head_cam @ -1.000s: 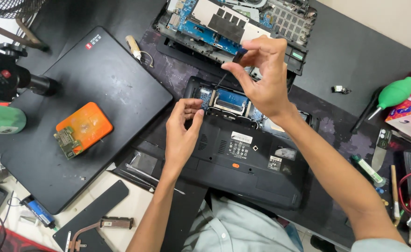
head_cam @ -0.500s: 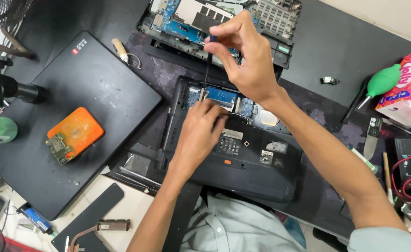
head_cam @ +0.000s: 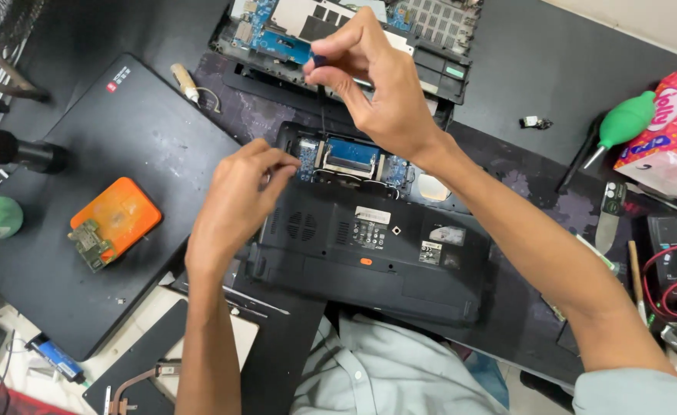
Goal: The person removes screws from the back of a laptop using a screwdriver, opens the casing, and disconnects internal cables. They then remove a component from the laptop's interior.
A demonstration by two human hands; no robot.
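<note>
Black laptop base (head_cam: 369, 253) open; the right hand (head_cam: 380, 92) has risen, pinching a screwdriver (head_cam: 321, 92) upright over the bay, while the left hand (head_cam: 238, 200) has slid in, fingertips pinched at its edge.

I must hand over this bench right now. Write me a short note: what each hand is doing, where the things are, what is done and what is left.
Right hand: pinches a thin dark-shafted screwdriver upright, tip down at the open bay.
Left hand: fingertips rest at the left edge of that bay, holding nothing visible.
Things: the black upturned laptop lies in front; its bay cover is off, exposing a blue circuit module. A second opened laptop chassis lies behind.
Done: bay opened.
Left: the module is still seated; the rest of the base is still closed.
</note>
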